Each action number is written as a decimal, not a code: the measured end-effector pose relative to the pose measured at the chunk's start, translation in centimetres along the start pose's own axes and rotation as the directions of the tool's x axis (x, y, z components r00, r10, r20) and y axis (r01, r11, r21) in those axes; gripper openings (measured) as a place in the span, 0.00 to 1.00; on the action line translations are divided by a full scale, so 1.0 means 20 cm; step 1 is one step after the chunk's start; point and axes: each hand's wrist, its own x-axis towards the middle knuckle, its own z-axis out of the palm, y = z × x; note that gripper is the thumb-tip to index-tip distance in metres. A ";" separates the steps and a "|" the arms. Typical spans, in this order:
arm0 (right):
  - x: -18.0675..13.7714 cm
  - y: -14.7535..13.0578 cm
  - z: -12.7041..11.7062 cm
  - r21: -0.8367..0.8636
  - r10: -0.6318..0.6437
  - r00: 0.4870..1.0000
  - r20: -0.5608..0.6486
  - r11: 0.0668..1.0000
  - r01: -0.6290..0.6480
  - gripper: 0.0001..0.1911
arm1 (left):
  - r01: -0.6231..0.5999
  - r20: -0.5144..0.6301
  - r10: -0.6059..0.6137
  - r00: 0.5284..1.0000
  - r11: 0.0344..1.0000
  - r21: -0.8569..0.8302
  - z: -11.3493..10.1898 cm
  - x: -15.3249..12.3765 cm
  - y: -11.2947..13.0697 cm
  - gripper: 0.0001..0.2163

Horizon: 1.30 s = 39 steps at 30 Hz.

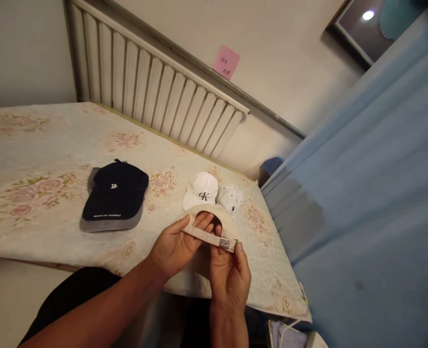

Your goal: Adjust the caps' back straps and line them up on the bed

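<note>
Both my hands hold a cream baseball cap (231, 220) above the near edge of the bed, its back opening and strap facing me. My left hand (175, 244) pinches the strap's left end with the thumb, its fingers reaching into the opening. At the strap's right end, beside the metal buckle, my right hand (230, 275) grips with thumb and fingers. Just behind lie a white cap (201, 186) with black "CK" letters and another white cap (230, 197) with a small dark logo. A dark navy cap (115, 188) with a grey brim edge rests farther left, over something grey.
The caps lie on a floral bedspread (65, 154). A white radiator (144, 77) runs along the wall behind, with a pink note (227, 62) above it. A blue curtain (362, 193) hangs at the right. Near the bed's lower right corner stands a box (289, 333) with cloth in it.
</note>
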 end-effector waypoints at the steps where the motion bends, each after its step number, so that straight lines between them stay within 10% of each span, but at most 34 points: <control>1: 0.02 0.01 0.01 0.003 0.006 1.000 0.004 1.000 -0.006 0.11 | 0.002 0.012 -0.002 1.000 1.000 -0.001 0.00 0.03 0.01 0.22; 27: 0.43 0.14 0.08 0.019 0.070 0.948 -0.311 0.998 -0.067 0.12 | 0.148 -0.008 -0.149 0.989 0.988 -0.043 -0.10 0.41 0.09 0.24; 39: 0.50 0.21 -0.04 0.024 0.093 0.977 -0.191 0.996 -0.090 0.14 | 0.100 0.004 -0.100 0.995 0.995 0.011 -0.26 0.54 0.15 0.25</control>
